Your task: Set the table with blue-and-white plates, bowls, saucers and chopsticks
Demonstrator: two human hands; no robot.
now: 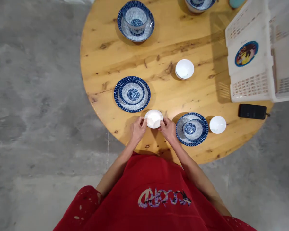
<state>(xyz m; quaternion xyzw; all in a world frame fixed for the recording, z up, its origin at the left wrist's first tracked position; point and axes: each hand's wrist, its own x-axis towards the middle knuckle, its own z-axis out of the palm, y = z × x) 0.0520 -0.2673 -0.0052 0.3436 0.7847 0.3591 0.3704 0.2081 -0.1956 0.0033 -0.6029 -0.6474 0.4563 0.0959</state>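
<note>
A small white bowl (153, 119) is held between my two hands near the front edge of the round wooden table. My left hand (138, 128) pinches its left rim, and my right hand (168, 129) grips the right rim. Just behind it, to the left, lies a blue-patterned plate (133, 108) with a smaller matching dish (133, 94) on top. Right beside my right hand stands another blue-rimmed plate (179, 134) carrying a patterned bowl (198, 129). A second white bowl (217, 124) sits to the right of that plate.
Farther back on the table (106, 64) are a white bowl (184, 69) and a blue-patterned plate and bowl (135, 21). Another patterned bowl (199, 7) is cut off at the top. At right stand a white plastic basket (250, 83) and a black phone-like object (252, 111).
</note>
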